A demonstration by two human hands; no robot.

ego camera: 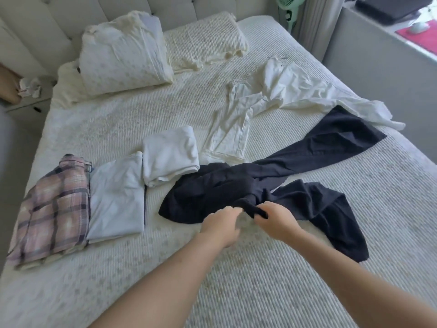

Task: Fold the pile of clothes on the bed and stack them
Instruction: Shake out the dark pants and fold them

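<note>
A dark navy garment (236, 185) lies crumpled across the middle of the bed, one long part stretching to the back right. My right hand (274, 217) is shut on a bunched edge of it near the front. My left hand (221, 222) sits just beside, fingers curled at the same edge. At the left lie a folded plaid shirt (54, 209), a folded pale blue garment (117, 197) and a folded white garment (170, 155). White trousers (230, 129) and a cream shirt (307, 91) lie unfolded further back.
The bed (260, 280) has a ribbed cream cover. Two pillows (123, 53) rest against the padded headboard. A low grey wall (378, 74) runs along the right side. A bedside unit (26, 100) stands at the left, a green fan (287, 10) behind the bed.
</note>
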